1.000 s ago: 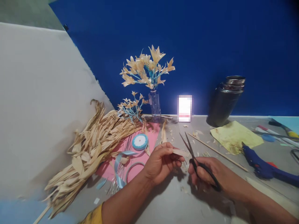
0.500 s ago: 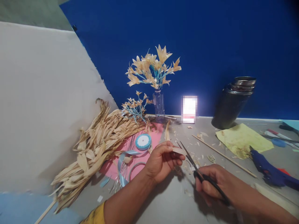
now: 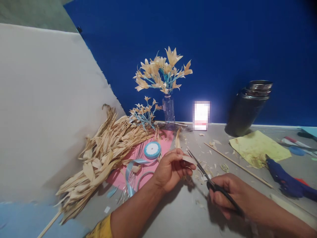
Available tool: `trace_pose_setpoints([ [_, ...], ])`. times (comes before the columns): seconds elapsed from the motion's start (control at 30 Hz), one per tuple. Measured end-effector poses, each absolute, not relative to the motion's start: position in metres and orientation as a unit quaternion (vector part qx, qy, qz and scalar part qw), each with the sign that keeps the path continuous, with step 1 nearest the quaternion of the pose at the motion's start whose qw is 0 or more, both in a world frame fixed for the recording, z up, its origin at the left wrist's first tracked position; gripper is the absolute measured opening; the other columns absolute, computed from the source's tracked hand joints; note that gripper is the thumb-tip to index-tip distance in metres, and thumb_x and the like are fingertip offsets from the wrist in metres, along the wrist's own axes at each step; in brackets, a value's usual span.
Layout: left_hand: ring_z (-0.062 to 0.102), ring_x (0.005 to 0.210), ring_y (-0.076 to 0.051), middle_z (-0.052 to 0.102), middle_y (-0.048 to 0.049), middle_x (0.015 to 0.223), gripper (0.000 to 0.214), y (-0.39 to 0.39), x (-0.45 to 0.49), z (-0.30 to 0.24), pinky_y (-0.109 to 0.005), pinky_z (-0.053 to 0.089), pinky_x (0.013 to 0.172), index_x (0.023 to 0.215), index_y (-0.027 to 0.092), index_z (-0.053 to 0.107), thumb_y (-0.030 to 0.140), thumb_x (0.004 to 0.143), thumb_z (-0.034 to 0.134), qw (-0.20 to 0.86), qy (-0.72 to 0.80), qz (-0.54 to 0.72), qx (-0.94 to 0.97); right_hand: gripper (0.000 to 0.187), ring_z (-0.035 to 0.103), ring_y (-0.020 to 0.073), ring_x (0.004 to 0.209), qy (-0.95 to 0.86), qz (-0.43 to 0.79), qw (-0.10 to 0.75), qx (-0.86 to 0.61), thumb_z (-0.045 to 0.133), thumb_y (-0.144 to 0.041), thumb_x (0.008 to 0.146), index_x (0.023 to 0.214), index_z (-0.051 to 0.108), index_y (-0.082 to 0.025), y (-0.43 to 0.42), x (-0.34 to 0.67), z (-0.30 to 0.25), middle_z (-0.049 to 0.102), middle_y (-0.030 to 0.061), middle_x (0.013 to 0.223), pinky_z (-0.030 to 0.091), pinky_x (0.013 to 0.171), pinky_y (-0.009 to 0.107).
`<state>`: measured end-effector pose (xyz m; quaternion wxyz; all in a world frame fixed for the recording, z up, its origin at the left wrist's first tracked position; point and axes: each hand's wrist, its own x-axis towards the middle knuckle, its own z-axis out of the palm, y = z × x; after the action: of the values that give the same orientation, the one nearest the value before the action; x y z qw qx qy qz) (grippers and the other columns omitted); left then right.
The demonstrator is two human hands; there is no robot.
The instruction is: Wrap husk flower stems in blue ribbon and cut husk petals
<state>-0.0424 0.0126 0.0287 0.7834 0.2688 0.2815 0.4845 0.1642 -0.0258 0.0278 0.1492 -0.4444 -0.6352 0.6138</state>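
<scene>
Between the thumb and fingers of my left hand is a small pale strip of dried husk, its free end pointing right. My right hand is closed round the black handles of a pair of scissors. The blades lie almost together and point up and left, right beside the strip's end. Whether they touch it I cannot tell. Just left of my left hand, a roll of light blue ribbon rests on pink paper, with its tail curling toward me.
A bundle of dried husks spreads along the left. Husk flowers stand in a clear bottle at the back. To the right are a thin stick, yellow paper, a blue glue gun and a dark flask. Scraps litter the table.
The scissor blades have come nearly together and their tips have shifted slightly left and up. My left hand still pinches the husk strip in about the same spot.
</scene>
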Motion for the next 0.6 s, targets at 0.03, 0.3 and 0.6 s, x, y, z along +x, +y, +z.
trace_pose_setpoints([
  [0.03,0.069,0.061,-0.019,0.068,-0.0049,0.066,0.012,0.013,-0.043,0.029,-0.024,0.05,0.051,0.07,0.016,0.055,0.017,0.066,0.067,0.781,0.283,0.484,0.276,0.045,0.036,0.0074,0.044,-0.641,0.612,0.153,-0.438,0.062,-0.055,0.079,0.055,0.048,-0.019,-0.026,0.165,0.028,0.055,0.0008,0.048,0.024,0.042,0.02],
  [0.3,0.068,0.054,-0.019,0.065,-0.0009,0.062,0.014,0.017,-0.05,0.028,-0.024,0.048,0.048,0.072,0.017,0.056,0.019,0.064,0.067,0.762,0.305,0.474,0.319,0.037,0.034,0.0067,0.041,-0.638,0.614,0.111,-0.451,0.06,-0.047,0.08,0.057,0.045,-0.021,-0.028,0.169,0.025,0.054,-0.0014,0.047,0.024,0.04,0.02],
  [0.6,0.063,0.053,-0.013,0.065,-0.0017,0.064,0.017,0.018,-0.052,0.028,-0.021,0.046,0.048,0.073,0.016,0.058,0.018,0.067,0.074,0.763,0.323,0.465,0.311,0.034,0.031,0.0047,0.032,-0.577,0.629,0.12,-0.507,0.062,-0.043,0.078,0.057,0.048,-0.021,-0.023,0.166,0.024,0.054,-0.004,0.045,0.021,0.034,0.019],
])
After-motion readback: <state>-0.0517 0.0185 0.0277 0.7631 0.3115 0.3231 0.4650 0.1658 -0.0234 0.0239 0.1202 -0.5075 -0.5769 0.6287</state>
